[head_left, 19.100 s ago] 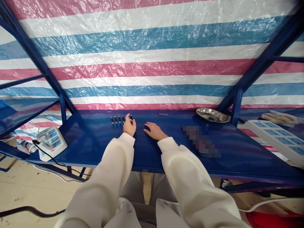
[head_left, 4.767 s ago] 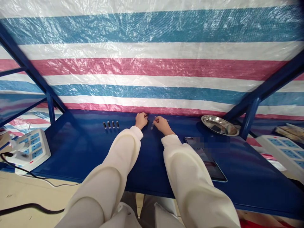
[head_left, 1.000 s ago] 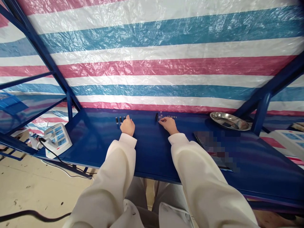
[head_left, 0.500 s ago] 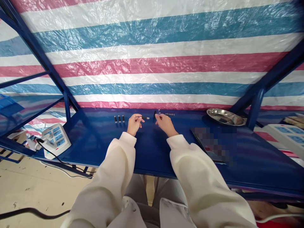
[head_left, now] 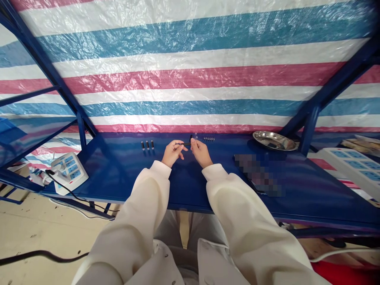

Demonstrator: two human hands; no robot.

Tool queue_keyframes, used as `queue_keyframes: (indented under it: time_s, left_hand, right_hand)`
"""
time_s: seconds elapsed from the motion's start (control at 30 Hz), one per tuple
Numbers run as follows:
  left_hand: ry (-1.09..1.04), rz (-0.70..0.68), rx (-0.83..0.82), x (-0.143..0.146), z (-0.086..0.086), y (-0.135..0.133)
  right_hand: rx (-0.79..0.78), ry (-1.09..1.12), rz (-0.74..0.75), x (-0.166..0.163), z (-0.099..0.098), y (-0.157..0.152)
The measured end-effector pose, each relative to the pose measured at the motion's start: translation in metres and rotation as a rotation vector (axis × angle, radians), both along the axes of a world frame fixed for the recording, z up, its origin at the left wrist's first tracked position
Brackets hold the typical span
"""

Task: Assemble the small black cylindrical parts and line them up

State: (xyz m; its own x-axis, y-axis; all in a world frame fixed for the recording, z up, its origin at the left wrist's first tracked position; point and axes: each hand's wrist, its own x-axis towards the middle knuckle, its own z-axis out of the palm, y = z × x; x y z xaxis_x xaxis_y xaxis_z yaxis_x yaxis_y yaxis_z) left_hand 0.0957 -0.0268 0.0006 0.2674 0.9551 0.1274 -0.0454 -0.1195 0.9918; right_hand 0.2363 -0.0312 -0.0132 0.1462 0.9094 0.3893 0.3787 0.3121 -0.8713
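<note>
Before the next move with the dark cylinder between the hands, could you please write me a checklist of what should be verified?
1. Dark cylinder held in the left hand: ok.
2. Right hand at the cylinder's other end: ok.
3. Right hand's grip on it firm: cannot tell, too small.
4. Three dark pieces in a row, apart from the left hand: ok.
5. Small silver pieces apart from the right hand: ok.
6. Metal tray away from both hands: ok.

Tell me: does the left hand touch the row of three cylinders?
Apart. The head view shows blue tabletop between the left hand and the cylinder row.
</note>
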Motion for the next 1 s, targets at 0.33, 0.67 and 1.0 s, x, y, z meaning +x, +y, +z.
queue_keyframes:
  time_s: [0.33,0.67,1.0]
  left_hand:
    - [0.117,0.068,0.155,0.003,-0.011,0.003]
    - [0.177,0.046,0.137,0.004,-0.013,0.004]
    - [0.240,0.100,0.149,0.006,-0.012,0.001]
  right_hand:
    - [0.032,0.001,-0.009,-0.001,-0.001,-0.001]
    - [0.040,-0.040,-0.017,-0.001,0.003,-0.002]
    - [0.049,-0.051,-0.007,-0.005,0.005,-0.006]
